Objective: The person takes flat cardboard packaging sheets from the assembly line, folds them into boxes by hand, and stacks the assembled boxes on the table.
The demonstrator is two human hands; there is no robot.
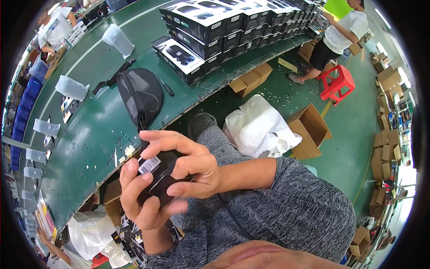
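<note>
Between both hands, above my lap near the table edge, is a small black box (162,184) with a white barcode label. One dark flap stands out from its near end. My left hand (139,197) is closed round the box from the left and below, with fingertips by the label. My right hand (188,161) grips it from the right, its thumb by the flap and its index finger reaching over the top. The inside of the box is hidden. Just beyond my hands, a black mesh-sided pouch (139,96) with a strap lies on the green table (96,134).
Stacked black printed boxes (201,40) fill the table's far right; a screwdriver (167,87) lies nearby. White wrapped packages (71,88) line the left. Beside me are a white bag (260,127), an open carton (309,132) and a red stool (338,83). Other people work around.
</note>
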